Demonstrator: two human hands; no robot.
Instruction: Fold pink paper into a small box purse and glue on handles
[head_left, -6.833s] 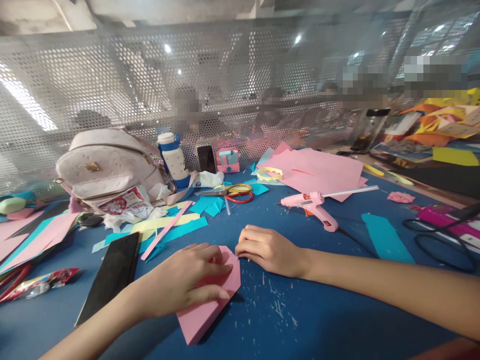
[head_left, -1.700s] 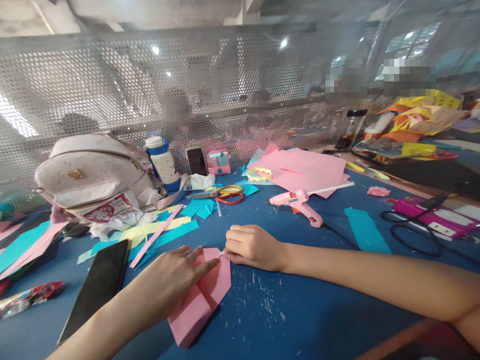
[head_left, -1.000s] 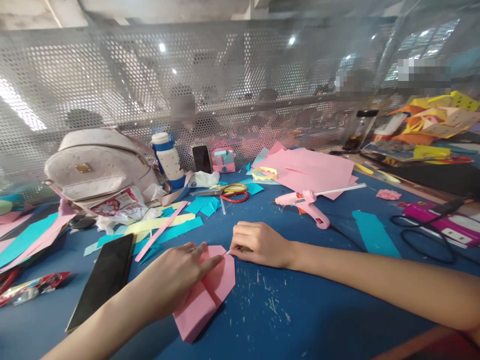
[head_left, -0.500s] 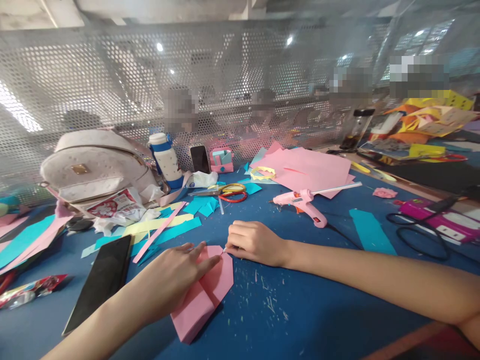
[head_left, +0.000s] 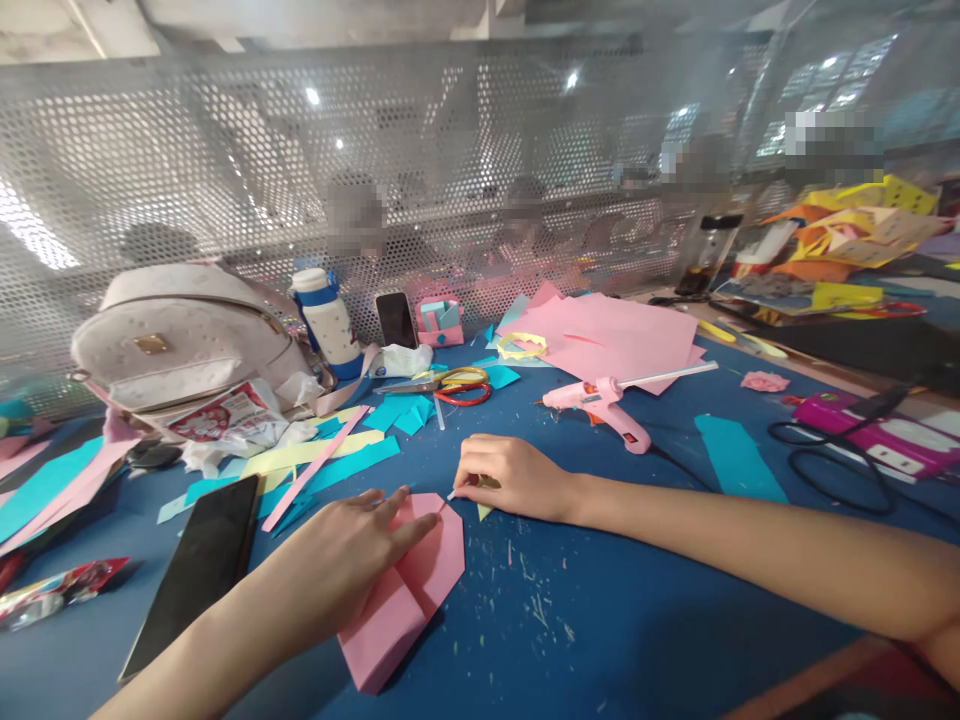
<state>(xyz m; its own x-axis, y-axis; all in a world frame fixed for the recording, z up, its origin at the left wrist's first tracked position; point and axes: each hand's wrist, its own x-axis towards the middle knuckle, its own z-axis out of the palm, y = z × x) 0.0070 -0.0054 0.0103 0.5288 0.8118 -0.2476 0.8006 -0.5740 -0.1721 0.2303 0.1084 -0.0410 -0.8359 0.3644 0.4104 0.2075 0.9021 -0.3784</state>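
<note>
My left hand [head_left: 367, 540] lies flat with fingers outstretched on a folded pink paper piece [head_left: 382, 630], pressing it to the blue table [head_left: 570, 630]. The paper has a box-like near end and an angled flap at its far end. Just past that flap, my right hand [head_left: 506, 480] is closed in a pinch, with a small whitish bit [head_left: 451, 496] at its fingertips. Its exact kind is too small to tell. Partly under this hand a pale yellow-green scrap [head_left: 484, 511] shows. Beyond it rests a pink glue gun [head_left: 600, 402] with a white glue stick.
Left stand a black phone [head_left: 196, 570], paper strips [head_left: 330, 470], a backpack [head_left: 180, 350] and a bottle [head_left: 327, 325]. Scissors [head_left: 457, 382] lie ahead, pink sheets [head_left: 622, 335] behind the glue gun. On the right are a blue paper strip [head_left: 739, 460] and a magenta power strip [head_left: 862, 430].
My right hand has rolled slightly, so the whitish bit at its fingertips and the yellow-green scrap now show. My left hand stays on the pink paper. The view has shifted slightly.
</note>
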